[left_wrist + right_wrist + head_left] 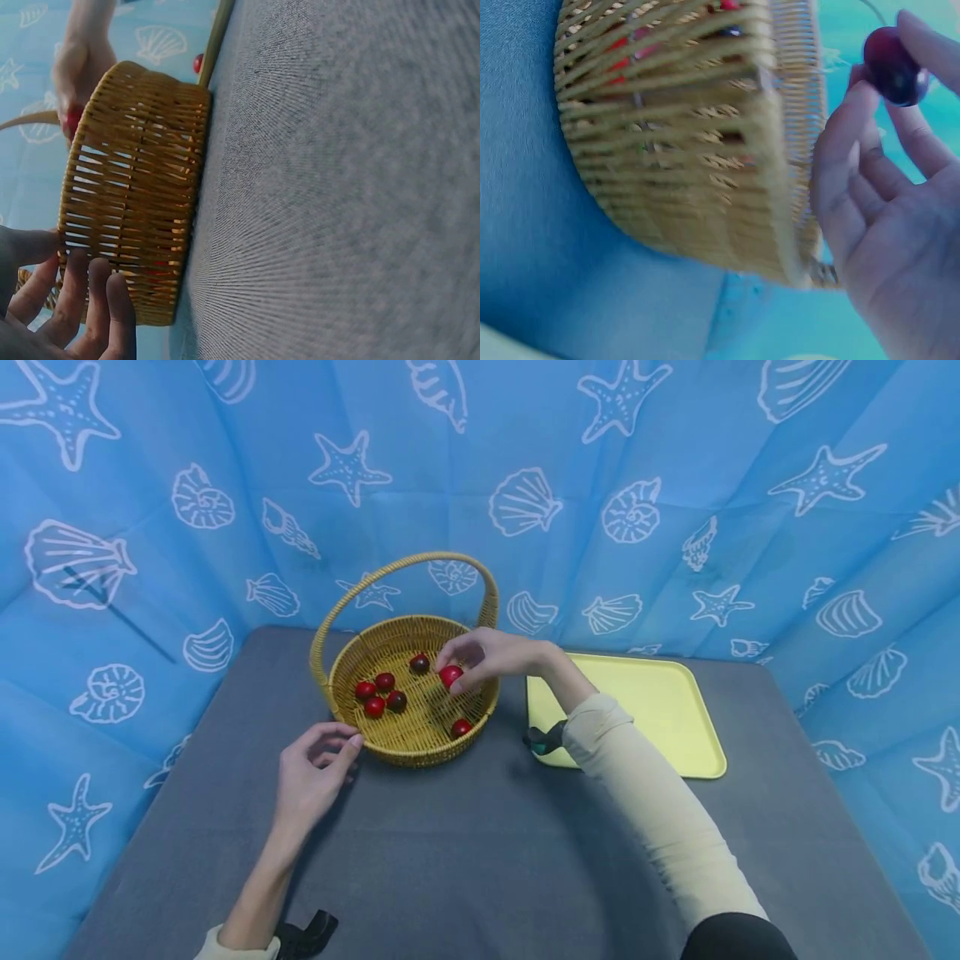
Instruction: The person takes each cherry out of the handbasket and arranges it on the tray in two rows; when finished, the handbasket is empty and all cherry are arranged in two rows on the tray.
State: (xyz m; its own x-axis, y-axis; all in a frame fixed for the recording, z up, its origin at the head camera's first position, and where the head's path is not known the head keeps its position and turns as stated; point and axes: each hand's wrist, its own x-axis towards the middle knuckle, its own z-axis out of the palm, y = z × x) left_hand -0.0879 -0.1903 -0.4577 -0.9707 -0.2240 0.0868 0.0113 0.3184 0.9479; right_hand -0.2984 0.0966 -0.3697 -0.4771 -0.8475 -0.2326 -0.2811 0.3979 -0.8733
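Note:
A round wicker basket (416, 758) with a tall arched handle stands on the cloth. Several small round red fruits (375, 707), some nearly black, lie on its floor. My right hand (498, 656) is over the basket's right side and pinches a small round red fruit (896, 66) between thumb and fingertips, above the rim. At the near left rim, my left hand (318, 772) holds the basket with thumb and fingers; in the left wrist view its fingers (96, 300) lie along the woven wall.
A pale yellow tray (660, 714) lies right of the basket, partly under the right forearm. A small red thing (198, 63) shows at its edge in the left wrist view. Grey cloth (465, 860) covers the table; a blue shell-patterned curtain (450, 468) hangs behind.

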